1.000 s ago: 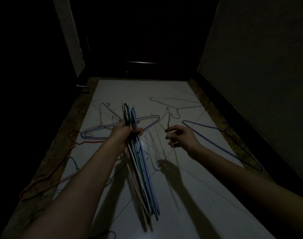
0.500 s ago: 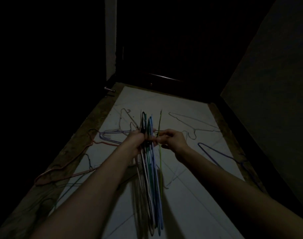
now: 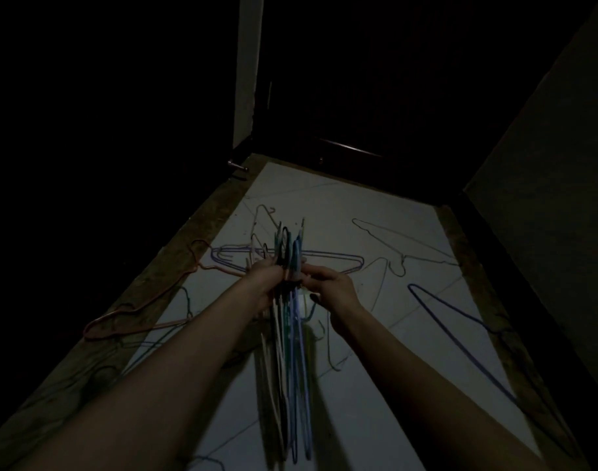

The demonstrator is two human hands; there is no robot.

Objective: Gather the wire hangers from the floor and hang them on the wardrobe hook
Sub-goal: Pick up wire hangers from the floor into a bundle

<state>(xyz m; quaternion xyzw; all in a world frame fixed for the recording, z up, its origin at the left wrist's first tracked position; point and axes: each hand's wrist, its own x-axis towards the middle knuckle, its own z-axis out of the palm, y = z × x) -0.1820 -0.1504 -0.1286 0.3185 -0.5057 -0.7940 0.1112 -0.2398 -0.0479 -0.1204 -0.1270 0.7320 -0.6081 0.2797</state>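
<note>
My left hand (image 3: 264,278) grips a bundle of several wire hangers (image 3: 292,351) by the necks, their bodies hanging down toward me. My right hand (image 3: 328,283) pinches the bundle from the right at the same height. Loose hangers lie on the pale floor: a purple one (image 3: 328,258) behind the hands, a grey one (image 3: 403,248) at the right rear, a dark blue one (image 3: 460,338) along the right edge, a pink one (image 3: 134,322) over the left border. No wardrobe hook shows.
The scene is very dim. The white tiled floor (image 3: 365,396) has brown borders on both sides. A dark door (image 3: 341,96) closes the far end, a grey wall (image 3: 545,164) stands on the right, and a small metal door stop (image 3: 237,165) sits far left.
My right hand carried a thin yellowish hanger leftward and brought it against the bundle in my left hand. Both hands now meet at the bundle; the camera view tilted.
</note>
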